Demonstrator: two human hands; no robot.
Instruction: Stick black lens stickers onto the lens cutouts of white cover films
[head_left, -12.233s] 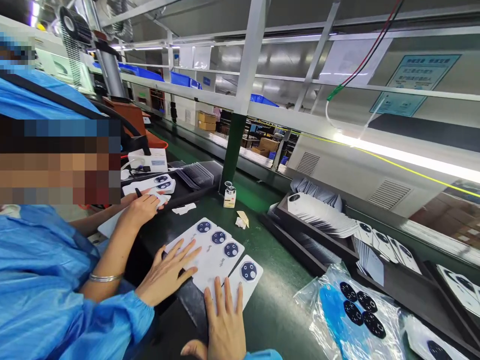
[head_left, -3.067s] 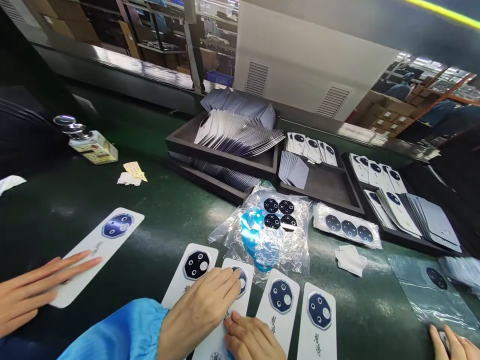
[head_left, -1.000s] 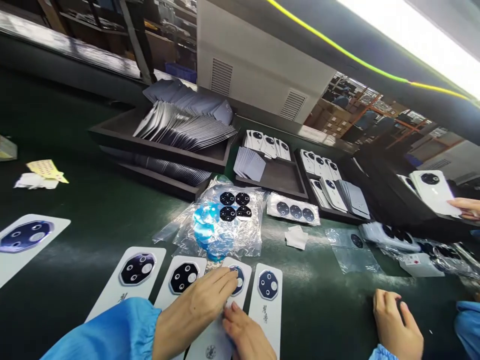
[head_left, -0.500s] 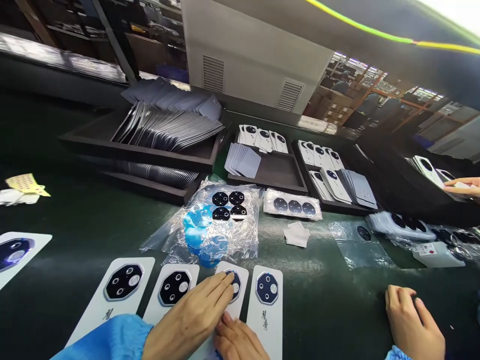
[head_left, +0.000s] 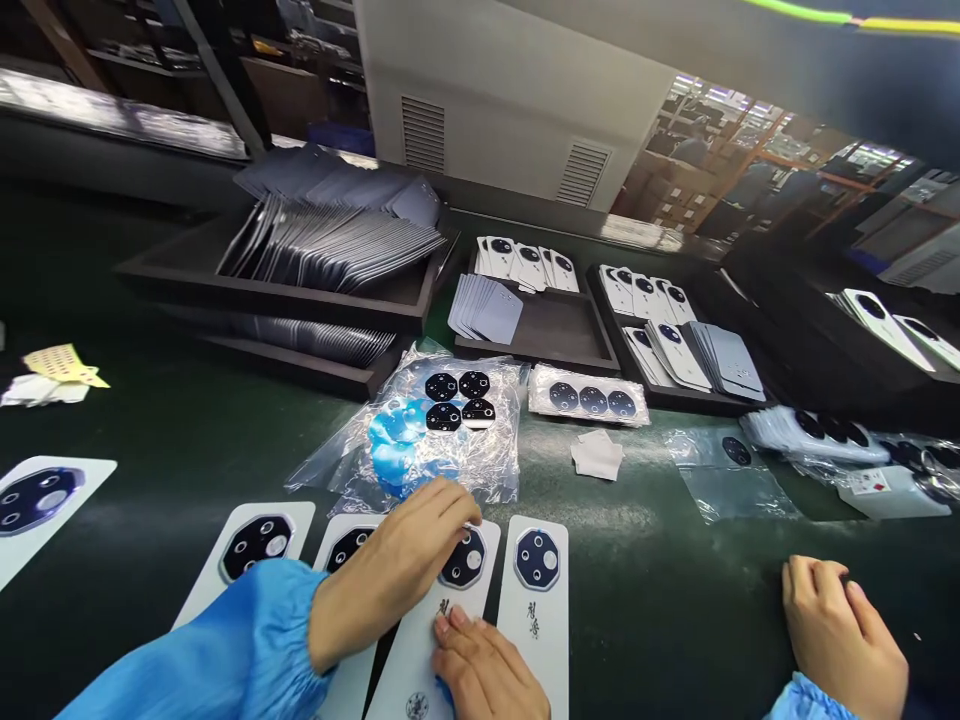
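Several white phone back covers lie side by side at the near edge of the green mat. My left hand (head_left: 397, 570), in a blue sleeve, reaches across the second cover (head_left: 346, 548) to the third cover (head_left: 420, 650). Its fingertips are bunched at that cover's top edge, just above the dark camera ring (head_left: 463, 562). What they pinch is hidden. My right hand (head_left: 487, 672) rests lower on the same cover, fingers curled and pressing it down. The first cover (head_left: 255, 545) and the fourth cover (head_left: 536, 585) lie untouched on either side.
A crumpled plastic bag (head_left: 450, 430) with black lens pieces and blue film lies just beyond the covers. Dark trays (head_left: 300, 300) of stacked covers line the back. Another cover (head_left: 45, 500) lies at the left. Another person's hand (head_left: 840, 630) rests at the right.
My left hand has slid up from over the camera ring to the cover's top edge, baring the ring. The far-right person's hand holding a cover has gone from view.
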